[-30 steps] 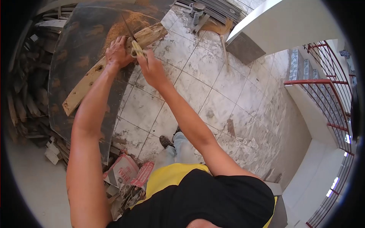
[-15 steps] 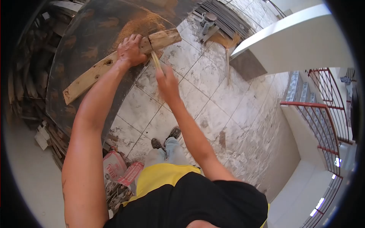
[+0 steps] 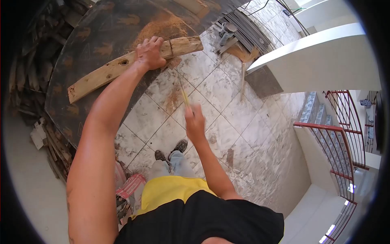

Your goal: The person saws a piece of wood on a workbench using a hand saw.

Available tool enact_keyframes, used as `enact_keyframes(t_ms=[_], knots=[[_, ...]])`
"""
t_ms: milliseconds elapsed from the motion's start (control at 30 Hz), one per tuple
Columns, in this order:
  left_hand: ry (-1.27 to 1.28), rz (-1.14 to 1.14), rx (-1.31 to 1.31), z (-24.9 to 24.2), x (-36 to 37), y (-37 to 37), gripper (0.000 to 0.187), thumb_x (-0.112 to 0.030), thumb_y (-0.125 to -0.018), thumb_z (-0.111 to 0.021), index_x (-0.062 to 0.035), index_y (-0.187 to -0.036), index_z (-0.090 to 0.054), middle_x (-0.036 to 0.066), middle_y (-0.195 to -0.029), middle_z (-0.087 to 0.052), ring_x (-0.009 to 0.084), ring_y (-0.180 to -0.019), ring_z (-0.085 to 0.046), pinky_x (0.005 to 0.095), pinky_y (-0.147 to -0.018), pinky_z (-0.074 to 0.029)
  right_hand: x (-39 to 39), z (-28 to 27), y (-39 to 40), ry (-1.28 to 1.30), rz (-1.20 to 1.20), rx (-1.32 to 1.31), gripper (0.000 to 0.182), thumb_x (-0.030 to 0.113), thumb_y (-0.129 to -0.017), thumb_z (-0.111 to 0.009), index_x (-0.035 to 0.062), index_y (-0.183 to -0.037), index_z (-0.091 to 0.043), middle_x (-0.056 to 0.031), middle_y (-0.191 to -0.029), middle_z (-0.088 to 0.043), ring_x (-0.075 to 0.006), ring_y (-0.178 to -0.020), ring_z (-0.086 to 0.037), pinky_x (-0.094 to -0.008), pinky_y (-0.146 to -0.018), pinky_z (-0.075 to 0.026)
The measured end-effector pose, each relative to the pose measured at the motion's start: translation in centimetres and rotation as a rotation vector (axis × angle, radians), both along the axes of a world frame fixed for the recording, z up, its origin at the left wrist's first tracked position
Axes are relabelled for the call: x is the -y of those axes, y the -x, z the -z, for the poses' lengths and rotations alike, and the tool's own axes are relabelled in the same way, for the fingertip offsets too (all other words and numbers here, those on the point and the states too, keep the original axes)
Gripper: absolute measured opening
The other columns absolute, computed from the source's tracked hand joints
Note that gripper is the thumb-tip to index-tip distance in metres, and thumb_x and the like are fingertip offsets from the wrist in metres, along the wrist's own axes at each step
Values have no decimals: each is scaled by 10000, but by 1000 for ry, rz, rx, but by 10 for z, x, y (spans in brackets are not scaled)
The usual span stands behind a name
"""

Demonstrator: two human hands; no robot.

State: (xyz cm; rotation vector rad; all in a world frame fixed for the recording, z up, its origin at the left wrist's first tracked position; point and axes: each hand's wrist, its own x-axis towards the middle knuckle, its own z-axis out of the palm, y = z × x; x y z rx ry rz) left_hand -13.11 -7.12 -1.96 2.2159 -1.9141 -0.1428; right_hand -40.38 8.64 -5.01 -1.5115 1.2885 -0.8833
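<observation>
My left hand (image 3: 149,53) presses down on a wooden plank (image 3: 107,74), its fingers over the top and its thumb at the near edge. The plank lies across a dark board table (image 3: 91,51), with its right end jutting past the edge. A dark cut line crosses the plank just right of my fingers. In my right hand (image 3: 195,120), slightly blurred, is the handle of a handsaw (image 3: 184,93) with a yellowish part. Its thin blade points up toward the cut. Orange sawdust (image 3: 162,29) is heaped behind the plank.
Scrap wood (image 3: 34,77) is piled at the left. A paint can (image 3: 228,30) and a stack of grey strips (image 3: 248,30) lie beyond the table. Sawdust marks the tiled floor (image 3: 209,91). A red-railed stair (image 3: 321,126) stands right, and a torn bag (image 3: 132,185) lies near my legs.
My right hand has pulled the saw back toward my body, away from the plank, so more blade shows. My left hand stays on the plank; the view has shifted a little.
</observation>
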Motion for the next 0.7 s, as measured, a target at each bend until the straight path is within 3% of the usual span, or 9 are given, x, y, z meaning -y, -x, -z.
enact_keyframes(t_ms=[67,133,267,333,400,567,600,633,700], knots=[[21,0,11,2,2,-5,673,-279,-644,-715,-127,-1286,-580,85,-1255,-593,321,-1197,-561,466,-963,-478,-15,5,16,-31,11,0,360,355,-1023,-541,39,-1189,-592,-197,-825,-636,-325,-737,-663,-418,-688,-508],[14,51,14,10,-4,-2,682,-286,-642,-720,-128,-1291,-581,83,-1255,-595,321,-1194,-564,467,-957,-481,7,-20,2,-9,-36,-85,317,334,-1030,-534,37,-1094,-622,-81,-756,-611,-113,-721,-572,-315,-664,-487],[49,-4,15,9,-3,0,695,-286,-662,-715,-137,-1325,-573,76,-1287,-589,315,-1208,-564,467,-976,-479,119,2,-84,387,-43,83,346,369,-1013,-556,23,-1029,-573,-154,-760,-603,-214,-704,-595,-384,-652,-487],[66,15,65,10,1,-5,697,-274,-669,-697,-148,-1342,-567,74,-1286,-592,309,-1220,-560,462,-984,-479,118,-20,-87,60,-56,95,327,349,-1013,-554,23,-1041,-558,-173,-793,-606,-234,-721,-604,-380,-676,-490],[63,11,33,9,3,-3,690,-273,-656,-716,-135,-1316,-570,85,-1260,-597,322,-1206,-560,464,-977,-480,57,0,-40,-38,-13,-52,362,365,-1019,-536,43,-1180,-578,-253,-934,-673,-456,-856,-655,-460,-726,-517],[17,2,-4,4,0,-2,609,-261,-671,-692,-148,-1261,-587,71,-1259,-593,312,-1206,-557,459,-983,-468,-3,-5,9,-187,-39,-75,308,333,-1020,-547,53,-1142,-591,-221,-905,-635,-271,-861,-673,-396,-742,-517],[20,-9,-11,5,-2,-2,609,-261,-671,-692,-148,-1261,-587,71,-1259,-593,312,-1206,-557,459,-983,-468,32,10,-21,-60,-5,21,304,330,-1026,-547,43,-1114,-595,-221,-835,-636,-315,-759,-676,-424,-675,-512],[41,-3,-15,7,-4,0,618,-273,-669,-700,-149,-1264,-586,71,-1245,-594,310,-1203,-557,455,-976,-470,75,23,-54,241,-17,1,321,346,-1024,-550,27,-1033,-580,-90,-689,-579,-179,-601,-543,-371,-581,-460],[82,-21,-10,4,-1,-6,627,-285,-667,-708,-150,-1267,-586,71,-1231,-595,308,-1199,-557,451,-969,-472,130,3,-100,257,-5,35,339,360,-1039,-539,23,-1045,-573,-122,-679,-580,-245,-610,-580,-402,-598,-472]])
